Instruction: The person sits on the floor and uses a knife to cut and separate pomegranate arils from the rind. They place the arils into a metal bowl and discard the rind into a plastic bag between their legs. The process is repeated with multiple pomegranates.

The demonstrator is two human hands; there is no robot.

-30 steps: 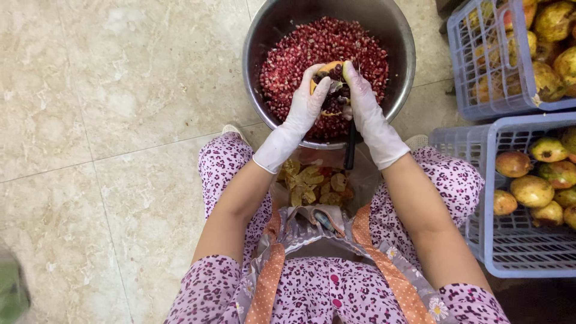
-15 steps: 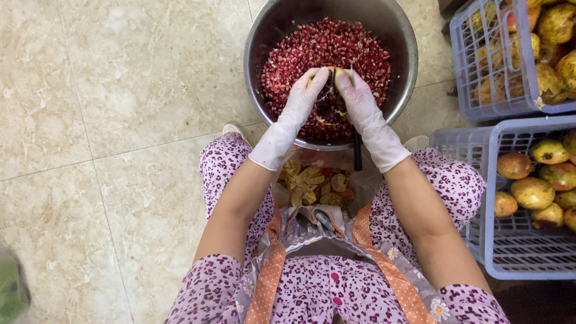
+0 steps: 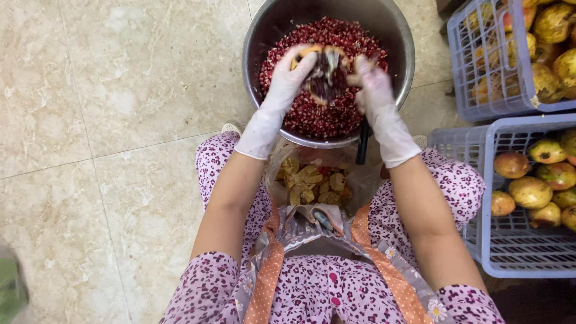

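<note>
Off to my left there is only the pale marble floor (image 3: 90, 120), bare tiles with a grout line running across. My left hand (image 3: 282, 90), in a thin white glove, reaches into the steel bowl (image 3: 252, 66), its fingers curled and pressed against the left side of a broken-open pomegranate piece (image 3: 324, 75); I judge I keep the fruit right over the bowl so that loosened seeds drop onto the heap of red seeds (image 3: 327, 114) already filling it. My right hand (image 3: 375, 90), gloved the same, grips the other side, fingers bent round the rind and close together, though blur keeps me from telling just how each finger lies. Below the bowl, between my knees, a clear bag of yellow peel scraps (image 3: 312, 183) sits open, near enough to take rind without a reach. At my right stand two pale blue plastic crates (image 3: 468, 78) of whole pomegranates (image 3: 531, 192), just beside my right leg, handy for that arm.
</note>
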